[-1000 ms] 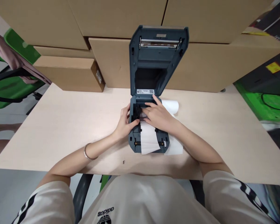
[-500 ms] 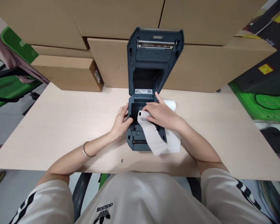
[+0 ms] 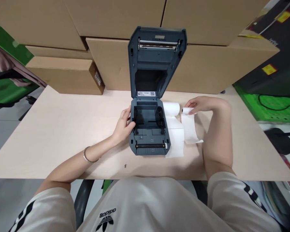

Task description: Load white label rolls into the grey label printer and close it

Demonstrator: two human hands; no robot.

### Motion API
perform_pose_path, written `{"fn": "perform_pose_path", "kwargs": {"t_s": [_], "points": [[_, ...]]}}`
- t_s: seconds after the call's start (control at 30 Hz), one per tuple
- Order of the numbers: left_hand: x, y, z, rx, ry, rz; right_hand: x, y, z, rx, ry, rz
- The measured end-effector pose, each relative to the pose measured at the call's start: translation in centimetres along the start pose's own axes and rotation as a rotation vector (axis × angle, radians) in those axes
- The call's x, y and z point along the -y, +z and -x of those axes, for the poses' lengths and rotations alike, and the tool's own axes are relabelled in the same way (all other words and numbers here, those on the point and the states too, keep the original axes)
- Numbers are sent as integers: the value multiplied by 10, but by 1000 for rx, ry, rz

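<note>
A dark grey label printer (image 3: 149, 149) stands on the table with its lid raised, and its inner bay holds no roll. My left hand (image 3: 123, 126) grips the printer's left wall, thumb over the edge. To the right of the printer, my right hand (image 3: 200, 105) is closed on a small paper roll (image 3: 187, 110), whose loose strip hangs toward the table's front edge. Between that roll and the printer lies a thicker white paper roll (image 3: 171, 109), with its sheet spread beside the printer's right side.
Large cardboard boxes (image 3: 205, 67) line the back of the table (image 3: 62, 129). A flatter box (image 3: 60, 75) sits at the back left. A small dark mark (image 3: 125, 166) shows near the front edge. Green chairs are at the left.
My right hand has carried the small roll out of the printer bay to the right, past the thicker roll. My left hand has stayed on the printer. The view has shifted slightly.
</note>
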State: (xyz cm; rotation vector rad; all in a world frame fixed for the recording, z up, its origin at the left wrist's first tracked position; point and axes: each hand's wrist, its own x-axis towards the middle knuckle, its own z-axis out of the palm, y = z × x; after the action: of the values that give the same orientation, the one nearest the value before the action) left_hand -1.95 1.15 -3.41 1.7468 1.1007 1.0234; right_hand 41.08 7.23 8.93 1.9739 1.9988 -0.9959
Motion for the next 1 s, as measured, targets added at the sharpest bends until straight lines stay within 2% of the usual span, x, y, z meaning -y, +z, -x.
{"fn": "perform_pose_path", "kwargs": {"t_s": [0.1, 0.17, 0.3, 0.43, 0.53, 0.63, 0.7, 0.8, 0.9, 1.0], "points": [[2, 0, 0, -4, 1, -3, 6, 13, -26, -30, 29, 14], [2, 0, 0, -4, 4, 6, 13, 19, -32, -69, 38, 26], [1, -3, 0, 32, -3, 18, 24, 18, -18, -190, 19, 61], [4, -6, -2, 46, 19, 63, 42, 18, 2, -325, -135, 79], [11, -4, -3, 33, 50, 111, 61, 34, -2, -242, -228, 108], [21, -1, -3, 10, 108, 114, 74, 50, -17, -189, -217, 154], [26, 1, -3, -6, 131, 110, 77, 51, -20, -197, -216, 174], [31, 2, -3, -12, 147, 116, 70, 33, -4, -186, -297, 180], [33, 2, -2, 5, 158, 119, 58, 11, 33, -201, -412, 154], [33, 1, -2, 20, 149, 119, 58, 1, 69, -163, -557, 73]]}}
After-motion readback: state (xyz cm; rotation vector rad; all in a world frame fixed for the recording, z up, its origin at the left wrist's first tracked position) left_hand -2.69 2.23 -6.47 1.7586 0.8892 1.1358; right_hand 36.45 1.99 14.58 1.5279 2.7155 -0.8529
